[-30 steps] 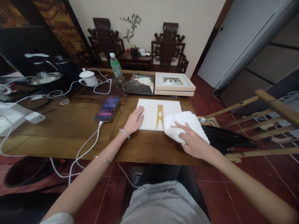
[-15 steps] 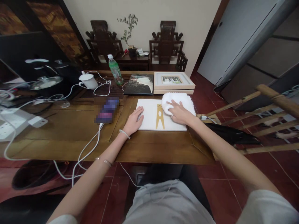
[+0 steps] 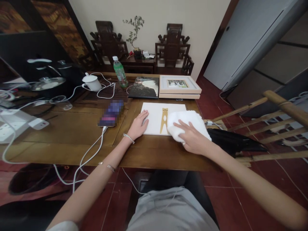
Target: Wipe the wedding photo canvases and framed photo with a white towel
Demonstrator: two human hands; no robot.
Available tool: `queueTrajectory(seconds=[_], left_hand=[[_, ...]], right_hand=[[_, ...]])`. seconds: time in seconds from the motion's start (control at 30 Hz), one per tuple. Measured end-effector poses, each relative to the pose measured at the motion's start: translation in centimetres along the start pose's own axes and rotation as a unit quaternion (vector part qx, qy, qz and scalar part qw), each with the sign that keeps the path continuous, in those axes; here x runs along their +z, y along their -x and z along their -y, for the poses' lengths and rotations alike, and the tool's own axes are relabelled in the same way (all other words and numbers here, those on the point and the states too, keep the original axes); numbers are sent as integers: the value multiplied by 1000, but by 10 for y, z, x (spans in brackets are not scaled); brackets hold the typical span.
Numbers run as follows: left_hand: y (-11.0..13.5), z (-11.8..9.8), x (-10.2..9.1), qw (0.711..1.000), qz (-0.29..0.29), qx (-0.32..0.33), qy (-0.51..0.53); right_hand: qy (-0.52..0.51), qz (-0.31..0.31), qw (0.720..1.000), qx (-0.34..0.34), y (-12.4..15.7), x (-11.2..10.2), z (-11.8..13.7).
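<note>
Two dark chairs [image 3: 172, 46] are standing before a plain pale wall [image 3: 149, 16]!
Between them a low table [image 3: 146, 64] is sitting; at left a patterned panel [image 3: 61, 27] is looming, at right a grey door [image 3: 247, 41] is rising above red floor tiles [image 3: 220, 202], and nearer, a slatted wooden chair [image 3: 282, 102] is standing.

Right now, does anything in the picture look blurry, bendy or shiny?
Head view: the phone is covered by blocky squares; head view: the door leans, perhaps from the wide lens; head view: the table has a soft shine, and the cloth is bright, with little detail showing.
</note>
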State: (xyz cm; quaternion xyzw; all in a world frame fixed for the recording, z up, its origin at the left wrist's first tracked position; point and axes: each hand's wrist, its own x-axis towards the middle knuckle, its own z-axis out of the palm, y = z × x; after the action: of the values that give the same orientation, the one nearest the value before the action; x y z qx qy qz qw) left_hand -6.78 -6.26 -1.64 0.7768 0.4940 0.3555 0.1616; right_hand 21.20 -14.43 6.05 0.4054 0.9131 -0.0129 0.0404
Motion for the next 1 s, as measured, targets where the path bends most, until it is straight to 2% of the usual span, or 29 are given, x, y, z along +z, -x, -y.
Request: queueTrajectory(seconds=[0.2, 0.3, 0.43, 0.67, 0.77, 0.87, 1.0], left_hand=[[0, 1, 0, 1000, -2, 2, 6], [1, 1, -1, 1000, -4, 4, 10], [1, 0, -1, 1000, 0, 3, 8], [0, -1, -1, 1000, 1, 2, 4], [0, -2, -1, 1000, 2, 0, 4], [0, -2, -1, 1000, 2, -1, 6], [0, -1, -1, 1000, -3, 1, 6]], right_hand=[[11, -31, 998, 53, -70, -2, -50], [24, -36, 998, 52, -87, -2, -64], [35, -22, 999, 31, -73, 0, -60], [17, 0, 1000, -6, 5, 2, -3], [0, 10, 1000, -24, 20, 0, 11], [-11, 1, 1000, -21, 8, -1, 5], [-21, -23, 999, 44, -42, -3, -21]])
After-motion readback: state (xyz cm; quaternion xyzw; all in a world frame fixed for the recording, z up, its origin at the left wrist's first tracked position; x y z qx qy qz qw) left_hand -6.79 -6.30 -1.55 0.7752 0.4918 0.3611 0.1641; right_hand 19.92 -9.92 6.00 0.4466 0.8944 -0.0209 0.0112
